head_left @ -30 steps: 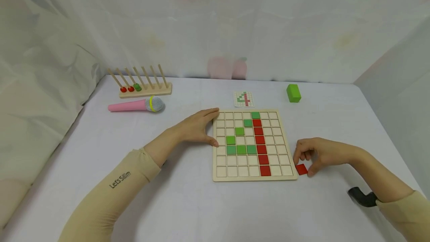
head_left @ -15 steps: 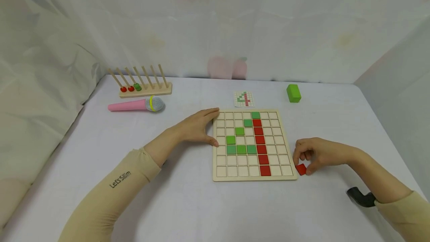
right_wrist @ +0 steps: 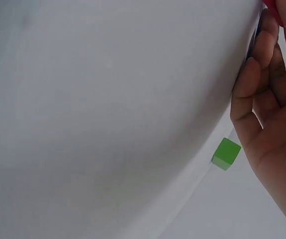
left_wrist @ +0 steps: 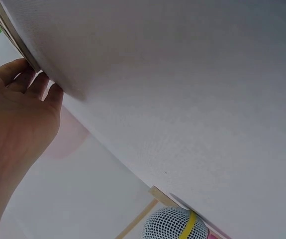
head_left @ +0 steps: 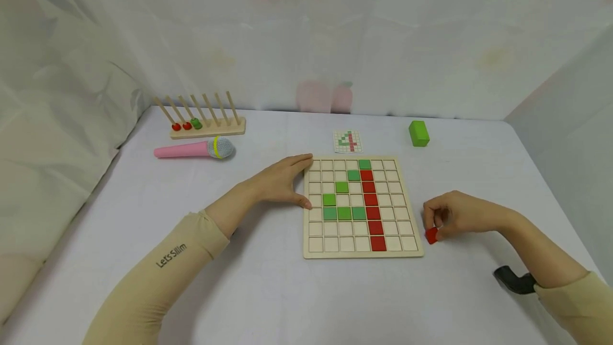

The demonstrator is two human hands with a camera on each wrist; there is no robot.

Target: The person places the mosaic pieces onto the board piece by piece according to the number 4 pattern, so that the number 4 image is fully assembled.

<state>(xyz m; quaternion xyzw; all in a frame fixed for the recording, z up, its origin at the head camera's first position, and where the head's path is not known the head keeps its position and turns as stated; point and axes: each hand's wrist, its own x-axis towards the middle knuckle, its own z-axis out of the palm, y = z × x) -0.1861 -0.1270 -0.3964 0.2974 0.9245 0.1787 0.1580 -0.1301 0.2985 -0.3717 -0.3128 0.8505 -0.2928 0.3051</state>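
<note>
A wooden grid board (head_left: 315, 254) lies flat on the white table, with green tiles and a column of red tiles set in its squares. Along the board's left edge rests my left hand (head_left: 280, 180), fingers and thumb spread apart; the left wrist view shows its fingertips at the board's side (left_wrist: 14, 37). To the right of the board, my right hand (head_left: 457, 214) pinches a red square tile (head_left: 431, 235) between thumb and finger, tilted close to the table. Only a corner of that tile (right_wrist: 273, 11) shows in the right wrist view.
Behind the board lies a small pattern card (head_left: 348, 141). A green block (head_left: 419, 133) stands at the back right. At the back left are a wooden peg rack (head_left: 208, 129) with red and green beads and a pink toy microphone (head_left: 191, 150).
My right thumb and finger have closed on the red tile, which lay flat and is now tilted and raised slightly. The right hand has shifted a little away; the left has stayed still.
</note>
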